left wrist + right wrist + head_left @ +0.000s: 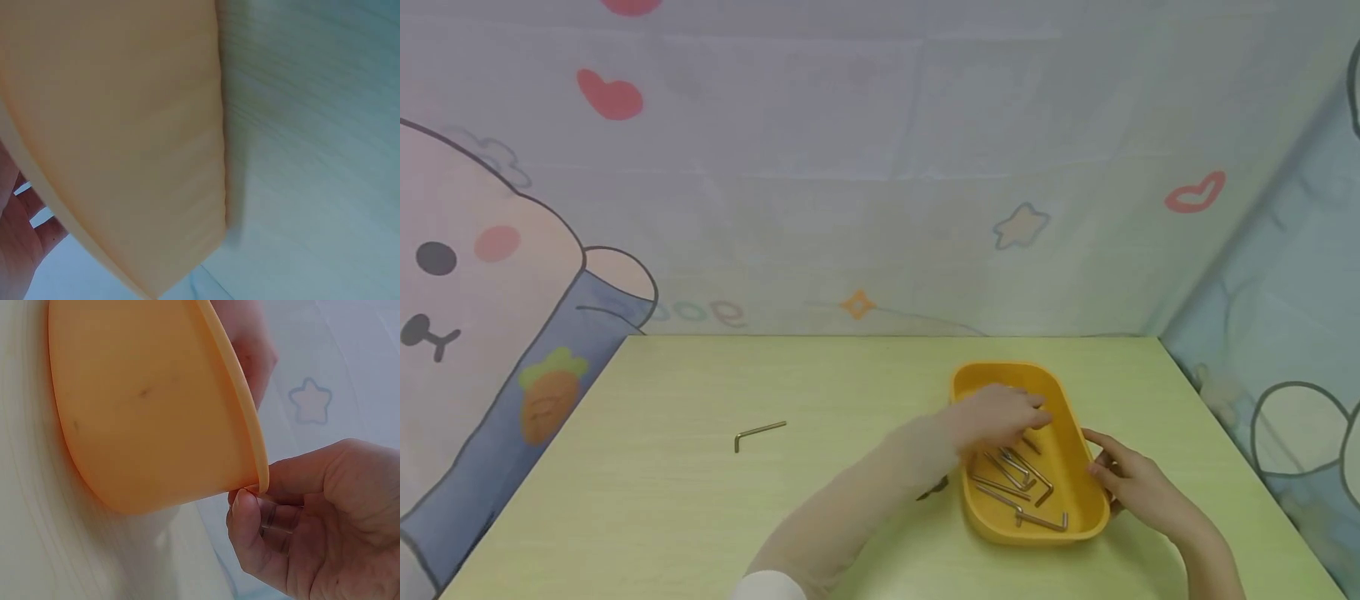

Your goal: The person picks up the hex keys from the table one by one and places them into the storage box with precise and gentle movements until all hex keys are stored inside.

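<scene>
Head view: left hand (pixel 996 417) reaches, fingers loose, among hex keys (pixel 1018 479); right hand (pixel 1131 479) pinches the tray (pixel 1078 479) rim (a jolt could scatter them).

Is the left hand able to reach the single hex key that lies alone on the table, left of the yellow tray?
Probably yes. The left hand is over the yellow tray, and the lone hex key lies on bare table to its left, with nothing between them. The right hand holds the tray's rim.
</scene>
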A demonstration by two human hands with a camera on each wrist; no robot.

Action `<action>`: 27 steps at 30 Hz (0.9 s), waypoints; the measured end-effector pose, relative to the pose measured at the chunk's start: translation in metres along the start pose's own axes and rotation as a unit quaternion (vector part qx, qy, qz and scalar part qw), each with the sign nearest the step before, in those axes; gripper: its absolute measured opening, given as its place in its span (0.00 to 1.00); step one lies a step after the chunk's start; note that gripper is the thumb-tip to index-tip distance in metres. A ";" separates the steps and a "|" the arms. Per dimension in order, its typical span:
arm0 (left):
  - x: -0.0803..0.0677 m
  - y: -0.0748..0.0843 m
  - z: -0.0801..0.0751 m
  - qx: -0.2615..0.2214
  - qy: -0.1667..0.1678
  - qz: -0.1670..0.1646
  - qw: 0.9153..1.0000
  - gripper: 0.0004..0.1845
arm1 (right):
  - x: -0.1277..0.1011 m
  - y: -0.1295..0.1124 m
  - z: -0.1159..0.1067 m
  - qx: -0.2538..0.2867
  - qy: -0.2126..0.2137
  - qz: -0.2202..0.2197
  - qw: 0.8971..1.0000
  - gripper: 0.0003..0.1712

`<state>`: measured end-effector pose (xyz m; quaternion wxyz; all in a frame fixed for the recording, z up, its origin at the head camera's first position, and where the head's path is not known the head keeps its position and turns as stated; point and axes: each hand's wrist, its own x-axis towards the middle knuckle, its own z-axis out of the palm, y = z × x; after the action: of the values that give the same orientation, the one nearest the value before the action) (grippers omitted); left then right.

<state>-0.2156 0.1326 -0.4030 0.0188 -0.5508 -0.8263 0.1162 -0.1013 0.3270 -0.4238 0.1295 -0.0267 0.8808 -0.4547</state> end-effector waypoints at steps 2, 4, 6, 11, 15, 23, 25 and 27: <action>-0.004 -0.001 -0.002 -0.002 0.008 -0.001 1.000 0.15 | 0.000 0.000 0.000 -0.002 -0.001 -0.001 1.000 0.31; -0.007 0.000 -0.003 -0.003 0.013 -0.003 1.000 0.15 | -0.001 -0.001 -0.001 -0.003 -0.001 -0.001 1.000 0.31; -0.010 0.000 -0.005 -0.005 0.017 -0.007 1.000 0.16 | -0.001 -0.001 -0.001 -0.004 0.000 0.001 1.000 0.31; -0.021 0.001 -0.013 -0.002 0.037 -0.016 0.999 0.17 | 0.000 0.001 -0.001 -0.003 0.000 0.000 1.000 0.31; -0.031 -0.002 -0.019 -0.001 0.061 -0.021 0.998 0.15 | 0.001 0.000 0.000 0.002 -0.001 0.000 1.000 0.31; -0.048 -0.010 -0.021 -0.006 0.111 -0.029 0.993 0.14 | 0.004 -0.001 0.002 0.003 -0.002 -0.001 1.000 0.31; -0.052 -0.012 -0.020 -0.014 0.130 -0.033 0.991 0.13 | 0.004 0.000 0.002 -0.002 -0.001 -0.005 1.000 0.31; -0.056 -0.015 -0.020 -0.028 0.143 -0.043 0.988 0.13 | 0.004 0.000 0.001 -0.005 0.000 -0.009 1.000 0.31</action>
<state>-0.2038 0.0794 -0.3752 0.1263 -0.5263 -0.8408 0.0127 -0.1052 0.3249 -0.4251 0.1251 -0.0352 0.8828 -0.4514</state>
